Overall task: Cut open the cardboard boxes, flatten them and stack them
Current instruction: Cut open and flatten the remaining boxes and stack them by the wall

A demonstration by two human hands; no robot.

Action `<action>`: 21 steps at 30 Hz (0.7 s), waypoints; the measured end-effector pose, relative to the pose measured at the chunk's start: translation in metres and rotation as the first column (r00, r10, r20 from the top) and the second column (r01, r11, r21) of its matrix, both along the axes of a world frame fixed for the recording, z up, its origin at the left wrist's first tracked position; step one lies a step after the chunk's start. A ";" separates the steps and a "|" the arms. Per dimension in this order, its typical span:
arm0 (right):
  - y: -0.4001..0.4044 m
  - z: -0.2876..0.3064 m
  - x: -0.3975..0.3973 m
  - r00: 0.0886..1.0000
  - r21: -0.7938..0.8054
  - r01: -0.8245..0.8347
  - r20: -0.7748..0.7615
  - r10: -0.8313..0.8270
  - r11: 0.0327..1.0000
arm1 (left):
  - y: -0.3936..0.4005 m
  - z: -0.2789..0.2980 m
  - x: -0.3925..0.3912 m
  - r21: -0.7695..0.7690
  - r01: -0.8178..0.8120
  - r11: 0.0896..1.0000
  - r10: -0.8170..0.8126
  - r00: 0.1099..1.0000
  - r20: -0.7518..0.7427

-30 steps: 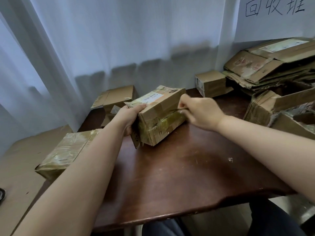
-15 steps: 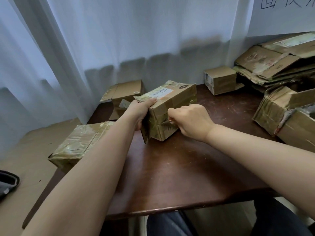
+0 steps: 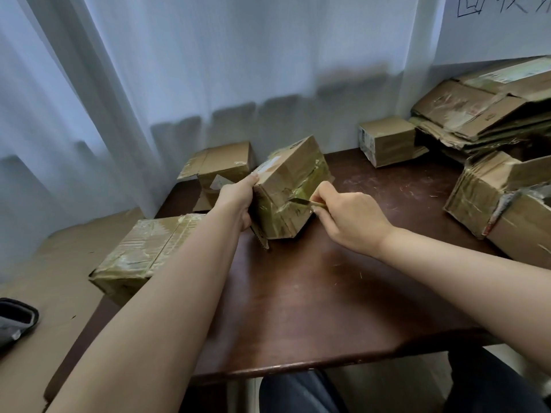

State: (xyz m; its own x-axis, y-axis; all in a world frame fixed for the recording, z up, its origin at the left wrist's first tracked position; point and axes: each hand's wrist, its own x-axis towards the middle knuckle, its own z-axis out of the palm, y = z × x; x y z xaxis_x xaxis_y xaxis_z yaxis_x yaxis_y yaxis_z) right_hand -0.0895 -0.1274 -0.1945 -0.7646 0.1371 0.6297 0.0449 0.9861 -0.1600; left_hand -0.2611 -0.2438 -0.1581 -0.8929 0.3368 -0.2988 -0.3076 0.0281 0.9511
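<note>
A small taped cardboard box stands tilted on one corner on the dark wooden table. My left hand grips its left end, thumb on the top edge by the white label. My right hand pinches a small knife, whose blade tip touches the taped seam on the box's near face. A loose flap hangs at the box's lower left corner.
A tape-wrapped box lies at the table's left edge, another box behind it. A small box sits far right by the stack of flattened cardboard. Two opened boxes stand at right. A dark object lies far left.
The box has been turned and tipped up onto a corner. My right hand has pulled back to the right, and the knife blade now shows against the near face.
</note>
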 end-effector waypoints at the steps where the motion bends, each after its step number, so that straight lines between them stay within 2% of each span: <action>1: -0.005 -0.002 0.001 1.000 0.032 0.019 -0.016 -0.018 0.999 | 0.000 0.000 0.002 0.019 -0.011 1.000 0.010 1.000 0.010; 4: -0.019 -0.005 0.002 0.998 0.050 0.025 -0.064 -0.022 0.998 | 0.003 0.000 0.011 0.051 -0.055 0.997 0.054 0.998 0.013; 13: -0.029 -0.008 0.000 0.993 -0.043 0.036 -0.108 -0.041 0.998 | 0.010 0.000 0.026 0.073 -0.066 0.995 0.065 0.998 0.016; 21: -0.038 -0.005 -0.004 0.994 -0.020 0.099 0.039 -0.099 0.995 | 0.010 0.001 0.027 0.072 -0.070 0.995 0.070 0.998 0.011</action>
State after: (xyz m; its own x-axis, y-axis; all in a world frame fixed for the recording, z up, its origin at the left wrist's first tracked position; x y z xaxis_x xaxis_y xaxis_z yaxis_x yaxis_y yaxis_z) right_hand -0.0935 -0.1655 -0.1992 -0.7697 0.2264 0.5970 0.1485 0.9729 -0.1774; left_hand -0.2337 -0.2337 -0.1569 -0.9127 0.2946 -0.2833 -0.3142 -0.0627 0.9473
